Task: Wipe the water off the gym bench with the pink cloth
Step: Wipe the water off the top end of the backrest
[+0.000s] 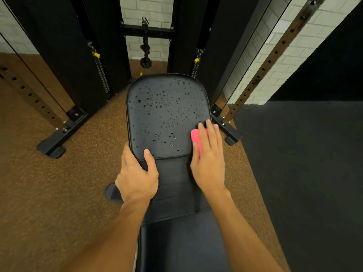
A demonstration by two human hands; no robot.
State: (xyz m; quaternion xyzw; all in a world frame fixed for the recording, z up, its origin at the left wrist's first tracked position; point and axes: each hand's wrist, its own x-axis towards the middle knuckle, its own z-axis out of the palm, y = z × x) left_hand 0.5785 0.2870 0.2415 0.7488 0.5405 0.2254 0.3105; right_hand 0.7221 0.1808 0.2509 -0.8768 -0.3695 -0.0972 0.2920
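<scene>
One pink cloth lies folded on the right near edge of the gym bench's seat pad, mostly covered by the right hand. Only a bright, rounded strip of the cloth shows, to the left of the fingers. The right hand's fingers are straight and close together, pressing the cloth flat on the pad, with the fingertips reaching the pad's right rim.

The pad is one black, glossy cushion with rounded far corners and a stitched border. Water drops, too many to count, bead across almost its whole surface, thicker toward the middle and far part. The left hand grips the pad's near left corner, thumb on top and fingers curled round the left edge. A second black pad of the bench runs toward the near side between the two forearms.

Beyond the bench stand two black weight-stack columns, each with one yellow pin. One knotted black rope hangs between them. Two perforated metal uprights slant at left and right before a white brick wall. The floor is speckled brown, with a dark mat at right.
</scene>
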